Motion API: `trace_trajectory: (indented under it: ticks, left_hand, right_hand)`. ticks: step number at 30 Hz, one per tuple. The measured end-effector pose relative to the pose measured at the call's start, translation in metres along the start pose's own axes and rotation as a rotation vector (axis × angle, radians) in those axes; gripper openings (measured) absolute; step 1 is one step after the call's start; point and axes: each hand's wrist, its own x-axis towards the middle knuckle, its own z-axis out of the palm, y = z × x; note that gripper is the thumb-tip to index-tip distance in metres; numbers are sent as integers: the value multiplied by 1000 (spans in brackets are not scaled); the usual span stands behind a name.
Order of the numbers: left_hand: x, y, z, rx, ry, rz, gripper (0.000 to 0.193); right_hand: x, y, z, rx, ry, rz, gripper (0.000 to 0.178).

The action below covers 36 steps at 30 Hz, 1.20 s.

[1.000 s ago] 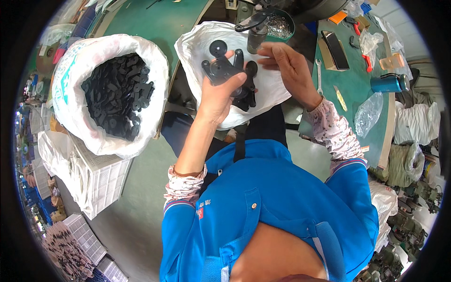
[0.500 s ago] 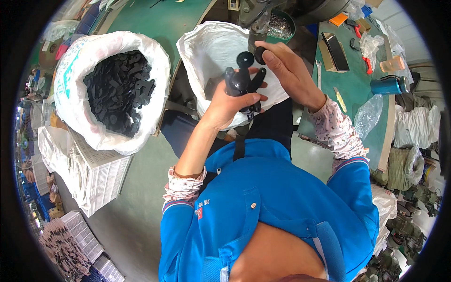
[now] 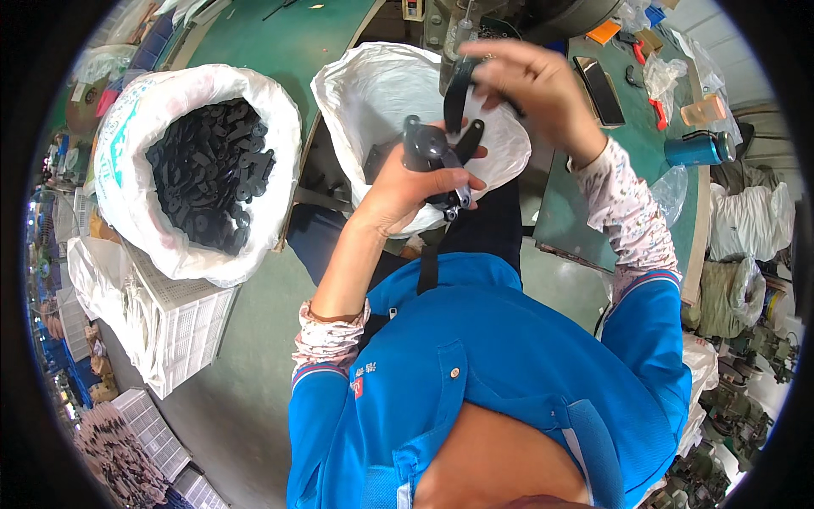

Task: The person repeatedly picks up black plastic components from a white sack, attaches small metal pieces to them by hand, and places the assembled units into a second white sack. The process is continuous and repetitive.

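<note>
My left hand (image 3: 398, 188) is closed around several flat black lever-like parts (image 3: 443, 157) with rounded ends, above the white-lined container. They stick out past my thumb and fingertips. A curved black strip-like part (image 3: 456, 100) stands upright just above them, its top end by the fingertips of my right hand (image 3: 543, 93). That hand is smeared by motion, so whether it grips the strip does not show. Below my palms, a white plastic bag (image 3: 352, 89) lines the open container; a few dark parts inside are partly hidden by my left hand.
On the left, a white sack (image 3: 284, 170) full of black parts (image 3: 208, 170) stands on a white crate (image 3: 191, 327). Machine metalwork (image 3: 458, 38) rises beyond the container. The green table at right carries a phone (image 3: 599, 91), a blue bottle (image 3: 699, 148) and red-handled tools (image 3: 657, 112).
My right hand has moved up and to the right, its fingers now blurred. The black part near it now appears as an upright curved strip. My left hand keeps its hold, nearly unmoved.
</note>
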Motion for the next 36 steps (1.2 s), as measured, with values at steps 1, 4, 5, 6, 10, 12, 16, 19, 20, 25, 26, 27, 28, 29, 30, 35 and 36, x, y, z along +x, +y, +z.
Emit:
trace_trajectory:
  ticks: [1,4,5,6,10,12,16,19,20,25,26,27,28,29,30,35,36]
  left_hand:
    - [0,-1,-2,11,32,11,61]
    - [1,-3,-6,26,107,27,55]
    - [1,-4,-6,-2,126,22,55]
    - [0,-4,-5,-33,144,20,54]
    - [2,-5,-2,-155,134,84,55]
    - [4,-4,-3,-131,114,97,55]
    - [5,-6,-7,-76,142,79,52]
    - [10,-10,-7,-20,61,55,48]
    - [12,-15,-7,7,44,77,43]
    - [9,-10,2,-40,113,30,36]
    - [8,-8,0,-33,119,20,36]
    - [8,-7,-2,-27,126,13,36]
    - [8,-6,-3,12,157,1,38]
    - [9,-5,-6,43,145,-14,38]
    - [10,-4,-9,76,132,-32,39]
    - [12,-17,-17,296,10,-107,36]
    - [12,-12,-12,348,-11,-141,33]
  right_hand:
    - [7,-4,-6,135,61,-41,29]
    - [39,-20,-7,98,335,-62,25]
    - [54,-34,0,163,453,-48,20]
    - [58,-54,-15,163,243,196,23]
    - [71,-50,-23,102,162,304,21]
    - [55,-10,-32,21,105,216,29]
    - [19,0,-4,-91,49,271,40]
    - [-16,33,21,-367,-19,60,40]
    - [-22,33,26,-347,-119,64,41]
    - [-13,16,16,-96,73,-164,18]
    - [-15,11,18,-53,178,-128,12]
    - [-19,9,18,-56,143,-89,12]
    - [-23,7,16,-59,107,-51,13]
    - [-26,6,12,-62,71,-12,13]
    - [-29,5,8,-99,-8,60,14]
    - [-22,-13,25,-300,-184,-289,28]
    - [-18,-16,24,-409,-256,-350,30]
